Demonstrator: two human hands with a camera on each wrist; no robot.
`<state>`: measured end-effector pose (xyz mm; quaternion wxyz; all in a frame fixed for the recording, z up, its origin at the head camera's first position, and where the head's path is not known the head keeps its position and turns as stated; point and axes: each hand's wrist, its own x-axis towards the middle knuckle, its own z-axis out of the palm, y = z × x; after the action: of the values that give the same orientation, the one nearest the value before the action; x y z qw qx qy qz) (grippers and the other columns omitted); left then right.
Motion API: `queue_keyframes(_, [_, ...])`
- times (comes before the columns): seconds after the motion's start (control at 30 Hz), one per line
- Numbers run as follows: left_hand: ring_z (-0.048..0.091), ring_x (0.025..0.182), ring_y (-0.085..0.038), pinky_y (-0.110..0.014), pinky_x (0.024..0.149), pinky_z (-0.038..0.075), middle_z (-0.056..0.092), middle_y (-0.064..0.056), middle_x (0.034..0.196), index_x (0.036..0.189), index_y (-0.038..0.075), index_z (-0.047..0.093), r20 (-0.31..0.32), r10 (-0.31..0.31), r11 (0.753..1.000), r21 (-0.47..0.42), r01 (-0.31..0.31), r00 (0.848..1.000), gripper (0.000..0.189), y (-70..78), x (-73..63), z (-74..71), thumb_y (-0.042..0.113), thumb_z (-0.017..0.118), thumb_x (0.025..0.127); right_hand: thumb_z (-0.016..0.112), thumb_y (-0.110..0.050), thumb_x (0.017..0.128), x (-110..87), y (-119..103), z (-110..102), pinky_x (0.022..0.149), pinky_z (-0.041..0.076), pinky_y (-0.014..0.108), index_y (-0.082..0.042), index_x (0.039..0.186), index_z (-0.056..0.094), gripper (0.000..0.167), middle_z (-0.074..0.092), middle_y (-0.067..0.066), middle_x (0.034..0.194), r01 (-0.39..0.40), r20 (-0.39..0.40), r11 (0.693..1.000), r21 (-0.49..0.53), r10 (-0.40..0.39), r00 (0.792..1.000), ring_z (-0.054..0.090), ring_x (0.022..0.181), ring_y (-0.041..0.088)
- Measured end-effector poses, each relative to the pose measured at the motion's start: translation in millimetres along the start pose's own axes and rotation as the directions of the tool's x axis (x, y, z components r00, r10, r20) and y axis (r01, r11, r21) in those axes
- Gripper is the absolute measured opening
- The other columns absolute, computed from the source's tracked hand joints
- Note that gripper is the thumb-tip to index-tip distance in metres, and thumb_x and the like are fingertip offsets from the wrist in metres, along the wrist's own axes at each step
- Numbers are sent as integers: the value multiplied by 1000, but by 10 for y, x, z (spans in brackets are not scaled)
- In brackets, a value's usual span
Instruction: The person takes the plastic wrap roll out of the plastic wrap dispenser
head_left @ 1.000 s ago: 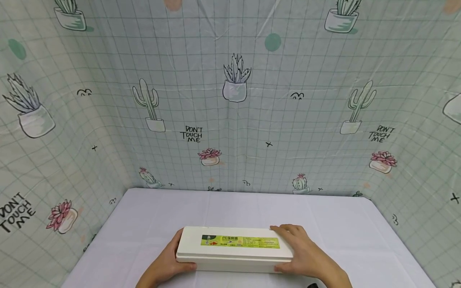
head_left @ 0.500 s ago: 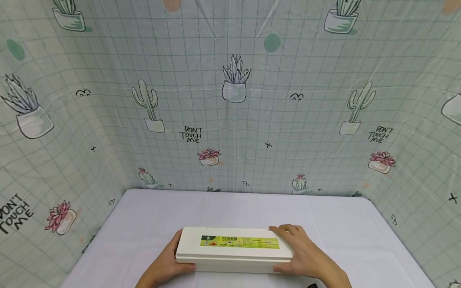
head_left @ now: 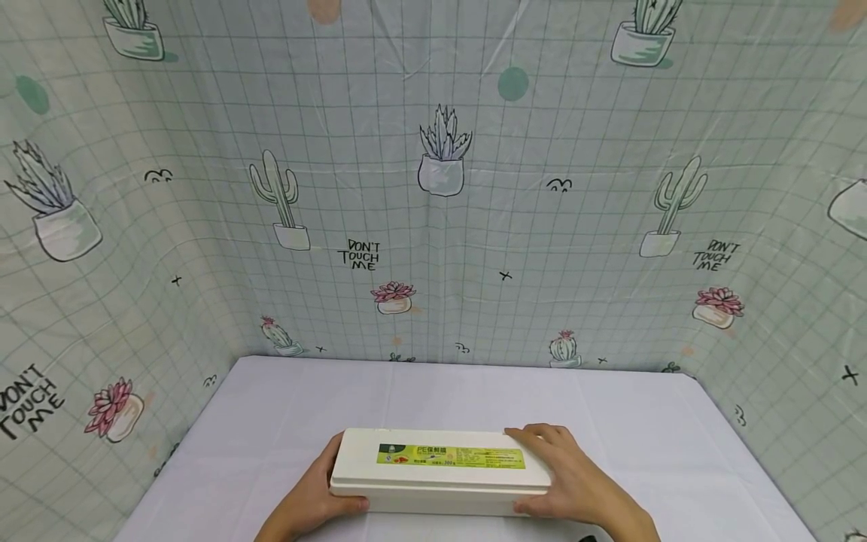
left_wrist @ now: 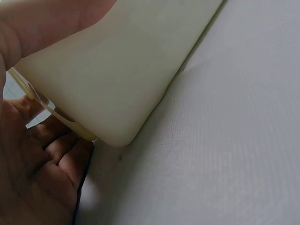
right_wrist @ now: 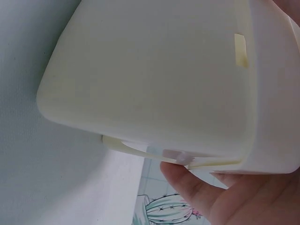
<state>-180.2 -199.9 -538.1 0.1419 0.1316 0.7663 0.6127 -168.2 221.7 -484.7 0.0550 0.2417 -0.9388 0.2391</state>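
A long white plastic cling film box (head_left: 440,495) sits crosswise on the white tablecloth near the front, its lid down. On the lid is a yellow-green label (head_left: 450,457) with printed Chinese text. My left hand (head_left: 308,485) grips the left end, thumb on the front face and fingers behind. At the opposite end my right hand (head_left: 572,478) holds it likewise. The left wrist view shows the box's front wall (left_wrist: 108,79) under the thumb, with the fingers at the end. In the right wrist view, fingertips touch the end of the box (right_wrist: 154,79) beside a slotted rim.
A white cloth covers the table (head_left: 447,391). Behind it and on both sides hangs a gridded curtain (head_left: 433,241) printed with potted cacti. A small black object (head_left: 588,538) peeks in at the bottom edge, mostly out of frame.
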Motion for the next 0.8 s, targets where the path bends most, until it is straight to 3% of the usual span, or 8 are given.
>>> queue_keyframes(0.33, [49,133,-27,-25,99,44,45,-17,156,160,8,26,-13,-19,1000,-6,19,1000,105,30,15,4,12,90,77,91,-60,63,1,-8,-3,85,49,44,-32,144,59,91,58,-3,135,-41,19,999,14,41,999,47,122,23])
queue_keyframes(0.63, [49,132,-26,-25,99,44,44,-18,156,159,7,26,-18,-23,1000,-9,22,1000,106,30,12,8,11,91,75,91,-60,64,13,-4,-13,84,47,48,-30,145,58,93,57,2,137,-54,48,997,56,51,998,46,122,28])
queue_keyframes(0.8, [49,132,-28,-33,101,44,44,-18,156,158,7,27,-23,-27,1000,-2,27,999,107,42,17,13,12,92,74,91,-60,63,13,-4,-13,85,48,48,-29,145,59,93,58,2,138,-67,45,996,57,64,997,47,124,28])
